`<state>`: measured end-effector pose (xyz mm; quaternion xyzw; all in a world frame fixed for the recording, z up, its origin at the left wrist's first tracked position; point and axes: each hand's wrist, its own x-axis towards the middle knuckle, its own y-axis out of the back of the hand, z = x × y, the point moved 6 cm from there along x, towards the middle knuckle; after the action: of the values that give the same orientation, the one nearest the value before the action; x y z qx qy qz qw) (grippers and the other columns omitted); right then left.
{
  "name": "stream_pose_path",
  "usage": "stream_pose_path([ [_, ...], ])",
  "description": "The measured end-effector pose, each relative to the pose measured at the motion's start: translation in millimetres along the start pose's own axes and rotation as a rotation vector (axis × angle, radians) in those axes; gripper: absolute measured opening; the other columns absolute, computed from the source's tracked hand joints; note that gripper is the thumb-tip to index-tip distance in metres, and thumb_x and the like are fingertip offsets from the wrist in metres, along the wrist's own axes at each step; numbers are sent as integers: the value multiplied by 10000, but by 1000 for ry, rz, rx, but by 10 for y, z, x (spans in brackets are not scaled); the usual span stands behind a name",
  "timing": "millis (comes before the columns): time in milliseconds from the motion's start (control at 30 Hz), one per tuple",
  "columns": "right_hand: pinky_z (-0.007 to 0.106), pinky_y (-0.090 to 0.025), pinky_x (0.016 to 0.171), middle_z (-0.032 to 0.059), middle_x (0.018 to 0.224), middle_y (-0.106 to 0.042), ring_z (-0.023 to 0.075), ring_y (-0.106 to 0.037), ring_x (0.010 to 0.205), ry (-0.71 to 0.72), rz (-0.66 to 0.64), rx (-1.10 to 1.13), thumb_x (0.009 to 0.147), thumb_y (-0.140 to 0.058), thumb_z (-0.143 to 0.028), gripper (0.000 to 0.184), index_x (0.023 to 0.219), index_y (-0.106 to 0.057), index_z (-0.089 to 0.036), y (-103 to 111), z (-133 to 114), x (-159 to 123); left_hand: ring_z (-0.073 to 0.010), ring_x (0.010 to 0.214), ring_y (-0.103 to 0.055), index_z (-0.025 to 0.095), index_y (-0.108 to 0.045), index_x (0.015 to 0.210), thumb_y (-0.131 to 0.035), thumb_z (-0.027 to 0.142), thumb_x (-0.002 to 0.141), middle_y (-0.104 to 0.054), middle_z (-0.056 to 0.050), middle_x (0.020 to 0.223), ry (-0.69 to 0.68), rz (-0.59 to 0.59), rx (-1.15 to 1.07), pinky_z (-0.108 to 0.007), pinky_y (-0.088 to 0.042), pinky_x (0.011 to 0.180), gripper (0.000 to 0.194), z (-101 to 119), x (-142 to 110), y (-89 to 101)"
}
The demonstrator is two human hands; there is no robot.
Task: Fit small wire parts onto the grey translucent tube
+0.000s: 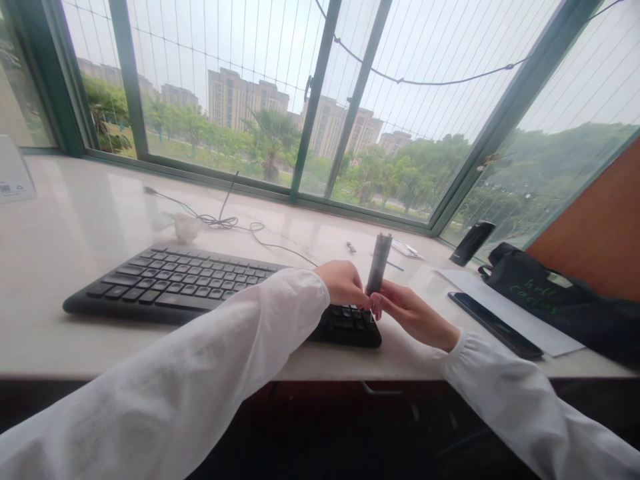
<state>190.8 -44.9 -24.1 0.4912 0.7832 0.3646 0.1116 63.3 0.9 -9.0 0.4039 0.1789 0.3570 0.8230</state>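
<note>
An upright dark grey bar (380,263) with a notched top end rises from between my hands; its exact kind is not clear. My right hand (417,315) is closed around its lower end. The fingers of my left hand (343,281) are pinched together at the bar's base, touching the right fingertips, and what they grip there is hidden. Both hands hover at the right end of a black keyboard (200,283), above its number keys. My left forearm and sleeve cover part of the keyboard.
A thin black cable (225,222) lies coiled behind the keyboard. To the right are a phone (493,323), white paper (543,333), a black bag (555,293) and a black cylinder (473,242). Small bits (351,247) lie near the window. The desk's front edge runs below.
</note>
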Motion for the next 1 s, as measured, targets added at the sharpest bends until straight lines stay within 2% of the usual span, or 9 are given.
stream_pose_path([
  [200,290,-440,645,7,744,-548,157,-515,677,-46,179,-2,973,-454,-478,306,898,-552,-197,-81,43,-94,-150,651,-587,194,-759,722,-658,447,663,-622,1,599,-49,13,18,-236,-379,543,278,-4,28,-21],
  [367,293,-428,662,17,734,-564,174,-522,706,-70,229,-9,960,-459,-510,367,818,-557,-186,-96,95,-102,-145,648,-574,193,-763,758,-655,441,677,-618,2,597,-82,14,29,-225,-376,541,283,-15,45,-36],
  [500,313,-442,710,29,757,-586,181,-541,732,-81,213,-1,972,-432,-510,392,833,-582,-175,-74,108,-114,-140,647,-562,192,-754,762,-647,450,691,-620,5,609,-137,19,46,-223,-377,549,288,-4,45,-42],
  [600,353,-474,776,57,823,-629,203,-585,784,-81,142,110,993,-378,-490,418,895,-623,-166,-48,104,-126,-135,641,-556,193,-746,750,-643,445,694,-634,3,626,-175,26,58,-220,-375,548,278,2,44,-50],
  [700,381,-491,824,76,921,-658,230,-605,856,-80,62,232,971,-446,-428,321,966,-649,-179,-14,92,-148,-129,631,-552,190,-746,758,-631,415,710,-657,-5,661,-233,51,91,-217,-372,545,257,19,41,-46],
  [767,378,-494,817,78,954,-659,238,-602,869,-88,32,267,911,-557,-392,230,986,-652,-197,4,90,-168,-125,625,-551,190,-750,771,-626,381,718,-662,-4,671,-261,60,110,-215,-368,543,234,28,39,-41],
  [833,374,-495,808,82,975,-649,240,-596,880,-87,10,281,865,-627,-386,233,1014,-640,-206,2,85,-185,-121,631,-555,188,-753,781,-629,354,720,-662,0,673,-272,55,116,-210,-367,545,216,34,37,-37],
  [933,364,-496,782,86,996,-619,220,-580,881,-56,10,262,899,-595,-420,300,1105,-588,-202,-19,76,-185,-117,637,-560,183,-758,794,-624,331,736,-666,1,679,-299,51,133,-205,-366,550,208,60,24,-26],
  [1000,344,-496,724,81,985,-601,191,-564,825,-20,70,237,945,-525,-441,311,1138,-552,-199,-11,77,-164,-114,630,-556,180,-761,801,-622,317,745,-668,-1,680,-318,53,148,-204,-365,554,203,80,13,-19],
])
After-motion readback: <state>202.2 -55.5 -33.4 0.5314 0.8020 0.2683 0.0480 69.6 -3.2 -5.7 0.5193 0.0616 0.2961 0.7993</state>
